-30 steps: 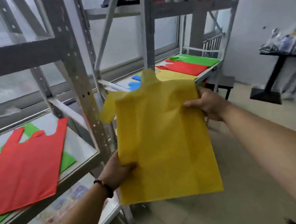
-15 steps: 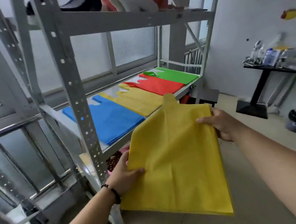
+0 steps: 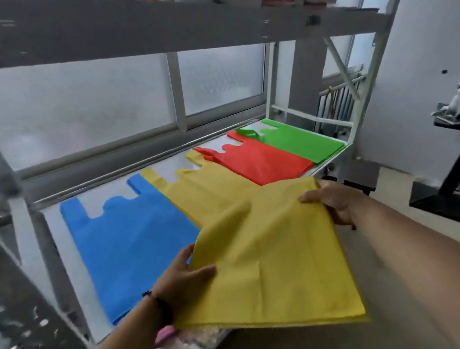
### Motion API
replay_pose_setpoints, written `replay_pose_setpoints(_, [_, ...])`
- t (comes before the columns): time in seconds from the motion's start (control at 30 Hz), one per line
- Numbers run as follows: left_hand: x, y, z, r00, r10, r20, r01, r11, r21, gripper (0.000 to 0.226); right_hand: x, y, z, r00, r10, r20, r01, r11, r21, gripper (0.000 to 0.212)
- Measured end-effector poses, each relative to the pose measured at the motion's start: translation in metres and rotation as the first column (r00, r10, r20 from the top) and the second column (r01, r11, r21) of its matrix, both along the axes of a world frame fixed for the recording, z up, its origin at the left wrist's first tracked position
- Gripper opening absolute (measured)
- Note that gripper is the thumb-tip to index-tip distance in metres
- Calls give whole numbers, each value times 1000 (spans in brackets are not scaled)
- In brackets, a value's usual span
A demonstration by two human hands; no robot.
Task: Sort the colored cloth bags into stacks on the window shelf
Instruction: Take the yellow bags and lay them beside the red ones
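From the head view, we see the left hand (image 3: 182,280) at lower centre pinching the near left edge of a yellow bag (image 3: 271,257), thumb on top. The right hand (image 3: 335,203), right of centre, grips the bag's far right edge, thumb over the cloth. The bag hangs flat between them, its far edge overlapping the yellow stack (image 3: 207,189) on the window shelf (image 3: 58,230). The shelf crosses mid-frame with a blue stack (image 3: 131,243) at left, then yellow, a red stack (image 3: 262,160) and a green stack (image 3: 301,141) toward the upper right.
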State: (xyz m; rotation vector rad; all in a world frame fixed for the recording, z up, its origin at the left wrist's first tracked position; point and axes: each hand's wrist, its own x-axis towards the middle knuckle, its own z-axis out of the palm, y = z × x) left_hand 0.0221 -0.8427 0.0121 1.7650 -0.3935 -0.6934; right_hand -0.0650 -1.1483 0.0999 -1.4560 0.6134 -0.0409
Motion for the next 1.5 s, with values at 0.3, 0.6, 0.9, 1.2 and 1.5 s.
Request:
replay_pose_setpoints(0.3, [104,-80,22,982,174,77,-184,970,160,66,181,-63,15,969,244,-41,-246,968,-54,52])
replay_pose_setpoints(0.6, [152,-114,57,737,624,260,-602,781,-168,50,325,-98,68,804,471,364,-495,868,-29,32])
replay_pose_setpoints(0.9, [149,-155,-41,669,743,24,-677,596,432,52,392,-106,-105,853,482,-199,-521,800,-298,31])
replay_pose_setpoints(1.2, [142,-172,-39,756,635,158,-544,475,692,45,397,-114,-132,861,418,-291,-496,557,-667,58])
replay_pose_setpoints(1.5, [88,-136,25,802,591,92,-435,471,768,15,355,-27,-76,611,693,-383,-643,153,-751,54])
